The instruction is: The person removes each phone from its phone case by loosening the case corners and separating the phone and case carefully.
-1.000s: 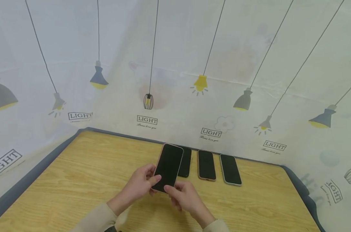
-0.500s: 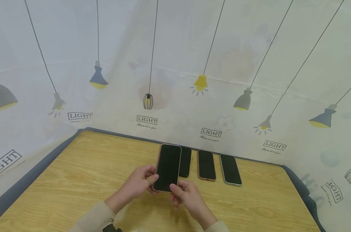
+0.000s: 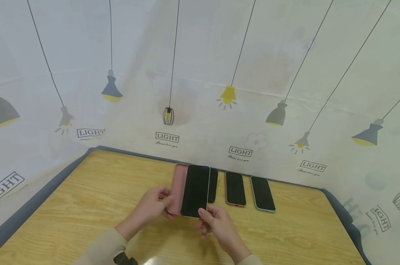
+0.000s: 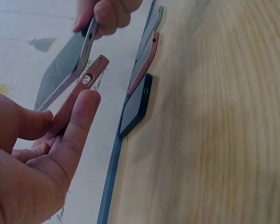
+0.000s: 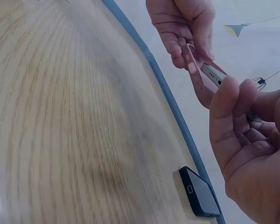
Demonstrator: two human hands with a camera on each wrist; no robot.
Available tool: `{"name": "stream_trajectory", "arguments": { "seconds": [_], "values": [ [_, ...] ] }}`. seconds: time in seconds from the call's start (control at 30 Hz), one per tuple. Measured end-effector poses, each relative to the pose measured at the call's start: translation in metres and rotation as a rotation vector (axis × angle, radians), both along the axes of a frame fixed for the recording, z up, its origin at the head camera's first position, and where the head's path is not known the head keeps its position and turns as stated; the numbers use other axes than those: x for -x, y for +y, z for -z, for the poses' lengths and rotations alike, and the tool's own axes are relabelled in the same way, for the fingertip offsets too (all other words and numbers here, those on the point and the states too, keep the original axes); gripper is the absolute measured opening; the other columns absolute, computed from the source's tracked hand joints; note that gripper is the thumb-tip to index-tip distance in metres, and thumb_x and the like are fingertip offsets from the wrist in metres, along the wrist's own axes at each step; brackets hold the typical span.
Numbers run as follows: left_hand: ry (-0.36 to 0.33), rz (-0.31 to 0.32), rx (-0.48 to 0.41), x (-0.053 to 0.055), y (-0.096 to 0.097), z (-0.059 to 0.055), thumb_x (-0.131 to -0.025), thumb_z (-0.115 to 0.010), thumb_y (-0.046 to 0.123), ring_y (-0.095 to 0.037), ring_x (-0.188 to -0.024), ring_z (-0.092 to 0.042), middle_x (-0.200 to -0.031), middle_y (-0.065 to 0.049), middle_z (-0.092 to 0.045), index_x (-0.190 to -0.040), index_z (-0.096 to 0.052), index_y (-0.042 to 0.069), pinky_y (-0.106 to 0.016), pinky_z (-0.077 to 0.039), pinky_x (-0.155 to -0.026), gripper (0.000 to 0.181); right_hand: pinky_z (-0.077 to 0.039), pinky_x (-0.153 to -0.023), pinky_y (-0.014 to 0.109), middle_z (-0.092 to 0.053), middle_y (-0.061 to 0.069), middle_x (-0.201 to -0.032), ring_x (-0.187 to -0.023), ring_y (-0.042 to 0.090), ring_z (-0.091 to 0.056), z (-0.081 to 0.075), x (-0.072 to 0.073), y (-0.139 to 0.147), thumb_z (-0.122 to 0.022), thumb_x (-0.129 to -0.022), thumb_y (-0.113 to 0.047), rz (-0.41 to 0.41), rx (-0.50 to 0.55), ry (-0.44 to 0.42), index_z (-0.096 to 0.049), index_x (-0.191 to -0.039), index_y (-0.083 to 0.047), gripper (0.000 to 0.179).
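Observation:
My left hand pinches a pink phone case by its lower left edge, thumb on the inside. In my right hand is a phone with a black screen, gripped at its lower right corner. The phone overlaps the right part of the case in the head view. From the left wrist view, the phone stands apart from the case along the near edge, and the case's port cutout shows. Both are held up above the wooden table.
Along the table's back edge lie a black-cased phone, partly hidden by the held phone, a pink-edged phone and a pale-edged phone. A curtain printed with lamps hangs right behind that edge.
The phone, earlier seated in the pink case, has come out of it toward the right with my right hand. My left hand has shifted slightly left with the case, whose inside now shows.

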State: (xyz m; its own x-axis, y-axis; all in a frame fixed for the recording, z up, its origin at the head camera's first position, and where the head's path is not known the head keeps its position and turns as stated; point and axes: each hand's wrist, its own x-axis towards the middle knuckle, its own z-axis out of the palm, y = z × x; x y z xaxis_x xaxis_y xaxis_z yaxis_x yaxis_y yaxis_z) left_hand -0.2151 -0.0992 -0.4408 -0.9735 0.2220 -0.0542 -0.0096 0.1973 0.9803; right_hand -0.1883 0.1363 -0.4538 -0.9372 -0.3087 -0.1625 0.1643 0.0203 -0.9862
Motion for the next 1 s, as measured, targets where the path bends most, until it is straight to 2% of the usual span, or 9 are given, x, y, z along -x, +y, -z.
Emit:
{"name": "stream_trajectory", "arguments": {
  "seconds": [0.13,0.3,0.43,0.53,0.83,1.0],
  "values": [
    [0.002,-0.026,0.029,0.006,-0.009,0.0,-0.105,-0.054,0.001,-0.025,-0.07,-0.071,-0.097,-0.021,-0.067,-0.112,-0.06,-0.012,-0.044,-0.064,-0.064,0.016,-0.053,-0.052,0.025,-0.066,0.003,-0.072,-0.056,0.01,-0.052,0.0,0.0,0.003,-0.056,-0.108,-0.016,0.014,-0.015,-0.013,-0.058,-0.087,-0.002,0.025],
    [0.004,-0.057,0.06,0.013,-0.017,0.003,-0.105,-0.053,-0.001,-0.025,-0.071,-0.07,-0.095,-0.021,-0.067,-0.111,-0.061,-0.012,-0.041,-0.063,-0.062,0.016,-0.053,-0.053,0.025,-0.063,0.003,-0.072,-0.057,0.01,-0.05,0.001,-0.002,0.007,-0.055,-0.108,-0.017,0.019,-0.025,-0.026,-0.061,-0.094,-0.001,0.022],
    [0.008,-0.094,0.093,0.019,-0.022,0.007,-0.104,-0.054,-0.001,-0.024,-0.07,-0.069,-0.093,-0.02,-0.068,-0.11,-0.062,-0.01,-0.043,-0.063,-0.064,0.014,-0.053,-0.053,0.024,-0.062,0.002,-0.071,-0.056,0.009,-0.05,0.001,-0.004,0.009,-0.056,-0.108,-0.017,0.019,-0.034,-0.027,-0.06,-0.089,-0.002,0.024],
    [0.022,-0.091,0.112,0.023,-0.026,0.008,-0.105,-0.054,-0.001,-0.025,-0.069,-0.07,-0.094,-0.021,-0.068,-0.11,-0.061,-0.011,-0.045,-0.063,-0.065,0.014,-0.052,-0.052,0.024,-0.062,0.001,-0.07,-0.054,0.008,-0.05,0.001,-0.006,0.011,-0.056,-0.108,-0.017,0.015,-0.041,-0.035,-0.057,-0.084,-0.004,0.027],
    [0.017,-0.097,0.17,0.036,-0.033,0.004,-0.106,-0.053,0.001,-0.025,-0.072,-0.071,-0.098,-0.024,-0.068,-0.115,-0.06,-0.012,-0.043,-0.064,-0.067,0.018,-0.051,-0.052,0.023,-0.063,0.0,-0.071,-0.055,0.008,-0.049,0.001,-0.011,0.015,-0.056,-0.108,-0.02,-0.01,-0.046,-0.075,-0.059,-0.085,-0.004,0.028],
    [0.015,-0.089,0.172,0.043,-0.035,0.004,-0.106,-0.052,0.001,-0.025,-0.072,-0.072,-0.1,-0.026,-0.068,-0.116,-0.059,-0.013,-0.042,-0.064,-0.067,0.019,-0.051,-0.051,0.022,-0.063,0.0,-0.07,-0.054,0.007,-0.049,0.003,-0.014,0.014,-0.058,-0.107,-0.019,-0.017,-0.03,-0.102,-0.06,-0.084,-0.006,0.027]
  ]
}}
